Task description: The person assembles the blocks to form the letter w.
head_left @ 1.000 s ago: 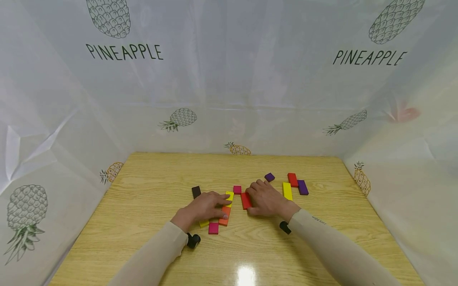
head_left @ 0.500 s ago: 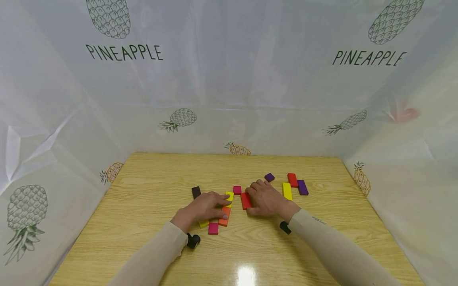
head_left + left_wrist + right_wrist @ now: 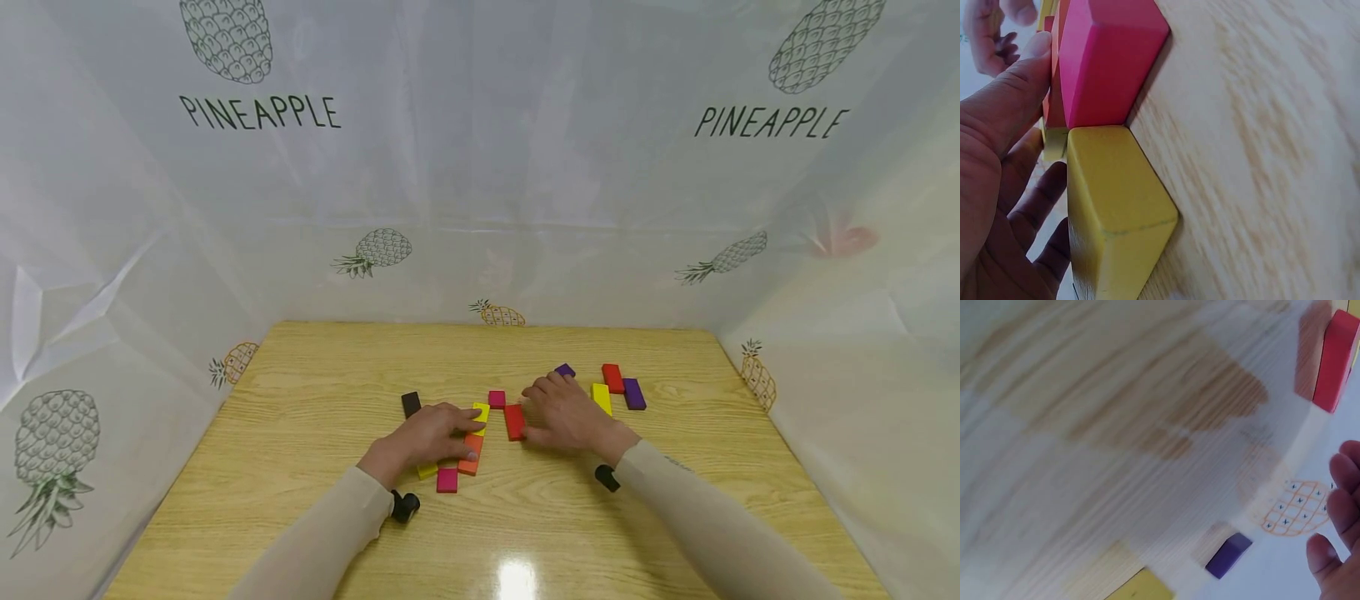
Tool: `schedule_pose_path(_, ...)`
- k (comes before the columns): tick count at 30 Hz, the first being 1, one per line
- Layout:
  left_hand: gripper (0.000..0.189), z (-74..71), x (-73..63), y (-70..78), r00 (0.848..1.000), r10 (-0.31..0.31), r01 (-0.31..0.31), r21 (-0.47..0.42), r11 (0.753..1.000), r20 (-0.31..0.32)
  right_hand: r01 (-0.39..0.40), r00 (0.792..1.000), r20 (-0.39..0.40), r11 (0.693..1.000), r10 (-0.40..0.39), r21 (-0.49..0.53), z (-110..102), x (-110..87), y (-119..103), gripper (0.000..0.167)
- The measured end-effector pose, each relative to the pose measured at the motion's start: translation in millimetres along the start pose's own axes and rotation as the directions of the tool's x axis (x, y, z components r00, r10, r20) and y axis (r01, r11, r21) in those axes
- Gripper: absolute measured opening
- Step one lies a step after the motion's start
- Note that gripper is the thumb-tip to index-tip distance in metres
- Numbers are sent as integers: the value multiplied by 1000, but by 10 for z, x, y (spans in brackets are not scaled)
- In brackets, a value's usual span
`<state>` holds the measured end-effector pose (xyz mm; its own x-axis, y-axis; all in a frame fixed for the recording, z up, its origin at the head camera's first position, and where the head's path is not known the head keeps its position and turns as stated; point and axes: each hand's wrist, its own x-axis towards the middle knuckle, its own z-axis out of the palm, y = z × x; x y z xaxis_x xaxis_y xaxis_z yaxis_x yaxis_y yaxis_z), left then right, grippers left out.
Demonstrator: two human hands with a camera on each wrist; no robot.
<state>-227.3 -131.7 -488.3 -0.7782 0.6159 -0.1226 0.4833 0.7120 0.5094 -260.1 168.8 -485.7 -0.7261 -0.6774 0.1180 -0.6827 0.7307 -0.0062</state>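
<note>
In the head view my left hand lies over the blocks, its index finger on a yellow block and its thumb on an orange block. A pink block and part of another yellow block show beside it; the left wrist view has this pink block and yellow block up close. My right hand hovers just right of a red block, fingers loosely bent. In the right wrist view its fingertips appear apart from the red block.
A small pink block sits behind the red one. A black block is left of my left hand. On the right lie a purple piece, a yellow block, a red block and a purple block. Printed sheeting encloses the table.
My right hand has come off the red block and shifted slightly right and away, partly covering the small purple piece. My left hand and the blocks have stayed where they were.
</note>
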Motion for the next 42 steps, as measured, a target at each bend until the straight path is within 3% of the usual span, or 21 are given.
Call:
schedule_pose_path(7,56,-8,-2,-7,1000,3,-3,-9,1000,3,-45,994,-98,998,41,-43,-40,-126,226,51)
schedule_pose_path(18,57,-11,-7,-2,1000,3,-3,-18,1000,4,-128,982,-157,981,105,-145,-208,-480,728,52)
schedule_pose_path(24,57,-18,-12,3,1000,-5,5,-23,1000,12,-180,979,-120,971,162,-155,-281,-702,982,47)
schedule_pose_path(31,57,-15,-19,4,1000,1,-1,-39,999,12,-214,976,-9,953,217,-215,-298,-917,1177,66)
schedule_pose_path(42,57,-15,-30,5,1000,-7,7,-44,999,11,-265,956,89,953,280,-148,-205,-979,1312,68)
